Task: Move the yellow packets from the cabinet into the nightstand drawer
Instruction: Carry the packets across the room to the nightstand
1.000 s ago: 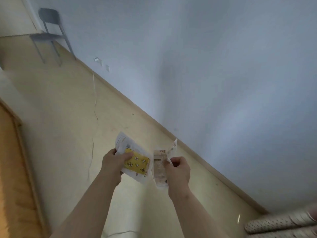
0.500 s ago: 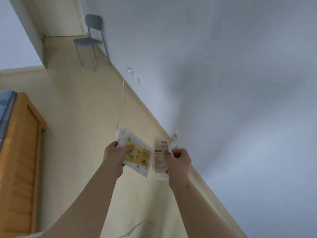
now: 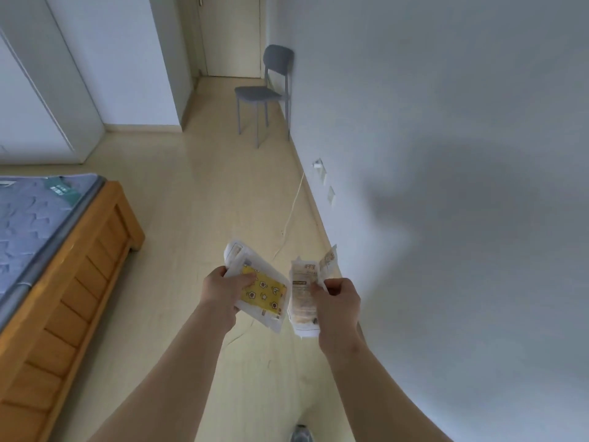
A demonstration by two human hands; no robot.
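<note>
Head view looks down over two bare forearms reaching out above a pale wood floor (image 3: 207, 202), with the wooden bed (image 3: 79, 266) low on the left as the handiest marker. Both hands are to the right of the bed's foot end, well apart from it and held up in the air over the floor.

The left hand (image 3: 223, 291) grips a yellow packet (image 3: 264, 290), a white-edged pouch with a yellow face printed with small stars and flowers. Its fingers (image 3: 245, 279) are curled around the packet's near edge, the thumb lying across the front; a second white pouch edge peeps out behind it at the top.

The right hand (image 3: 338, 301), farther from the bed, pinches a pale packet (image 3: 302, 301) turned so its printed, text-covered side shows. Those fingers are bent tight on the packet's right edge, and another thin slip sticks up behind it. The two packets hang just beside each other; I cannot tell whether they touch.

Beyond the bed, a grey chair (image 3: 264, 90) stands against the white wall (image 3: 446, 154), with a closed door (image 3: 229, 33) past it. A white cable (image 3: 291, 212) trails from the wall down across the floor. A blue-grey mattress (image 3: 32, 218) lies on the bed.
</note>
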